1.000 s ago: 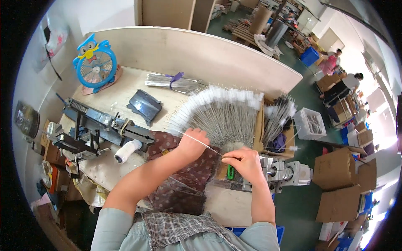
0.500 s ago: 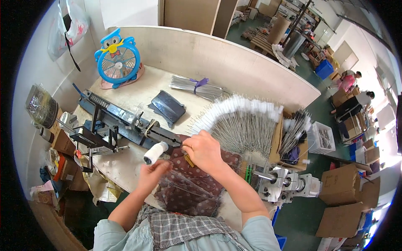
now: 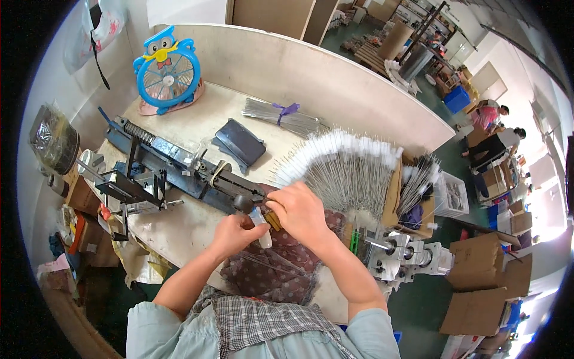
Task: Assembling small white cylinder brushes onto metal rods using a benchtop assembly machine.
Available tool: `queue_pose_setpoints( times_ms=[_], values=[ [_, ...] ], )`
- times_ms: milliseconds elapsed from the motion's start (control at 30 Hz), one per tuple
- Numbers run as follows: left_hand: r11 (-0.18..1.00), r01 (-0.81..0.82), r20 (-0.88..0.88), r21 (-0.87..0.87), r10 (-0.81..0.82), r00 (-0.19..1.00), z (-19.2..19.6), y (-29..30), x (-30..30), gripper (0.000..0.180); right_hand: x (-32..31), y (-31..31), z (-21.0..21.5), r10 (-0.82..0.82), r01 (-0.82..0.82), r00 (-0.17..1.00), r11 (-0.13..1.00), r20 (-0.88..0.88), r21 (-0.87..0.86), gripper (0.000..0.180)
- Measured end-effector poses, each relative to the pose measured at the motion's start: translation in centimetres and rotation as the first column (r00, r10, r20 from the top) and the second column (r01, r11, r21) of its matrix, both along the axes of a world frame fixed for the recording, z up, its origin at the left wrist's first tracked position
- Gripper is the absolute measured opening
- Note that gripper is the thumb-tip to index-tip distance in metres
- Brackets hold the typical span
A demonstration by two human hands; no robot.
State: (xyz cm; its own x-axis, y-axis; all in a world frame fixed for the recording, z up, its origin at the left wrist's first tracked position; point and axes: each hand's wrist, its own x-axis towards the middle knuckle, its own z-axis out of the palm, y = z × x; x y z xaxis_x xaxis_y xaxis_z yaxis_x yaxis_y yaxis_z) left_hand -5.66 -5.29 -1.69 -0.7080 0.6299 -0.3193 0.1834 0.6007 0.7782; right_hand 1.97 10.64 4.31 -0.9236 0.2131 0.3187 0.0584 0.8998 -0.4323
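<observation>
My left hand grips a small white roll just below the end of a long dark metal jig on the bench. My right hand is closed over the same spot, pinching a small tan piece against the roll. Thin wires trail down from my hands across a dark patterned cloth. To the right of my hands lies a fan of white-tipped wire rods.
A blue bird-shaped fan stands at the back left. A tied wire bundle and a dark tray lie behind the jig. A metal machine, cardboard boxes and people are to the right.
My hands moved left from the fan of rods to the jig's end. The left hand took up the white roll, and the right hand came down onto it.
</observation>
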Motion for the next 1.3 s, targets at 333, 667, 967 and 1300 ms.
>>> queue_pose_setpoints(
  times_ms=[333,667,967,1300],
  values=[
    [0.767,-0.308,0.448,0.563,0.029,0.893,-2.2,1.8,3.2,0.013,6.4,-0.5,-3.7,0.068,-0.069,0.998,0.994,-0.017,-0.085,0.019],
    [0.778,-0.316,0.34,0.543,0.14,0.93,-4.7,-3.0,-0.7,0.039,5.0,0.0,-6.0,0.059,-0.054,0.993,0.997,0.098,-0.053,0.018],
    [0.35,-0.902,0.842,0.251,0.381,0.382,-4.2,-13.9,-6.8,0.027,4.7,-0.8,-4.3,0.039,-0.036,0.992,0.999,0.123,-0.031,0.019],
    [0.189,-0.939,0.848,0.286,0.408,0.34,-6.6,-12.8,-6.1,0.011,6.9,0.2,-0.7,0.055,-0.049,0.995,0.996,0.085,-0.07,0.018]
  ],
)
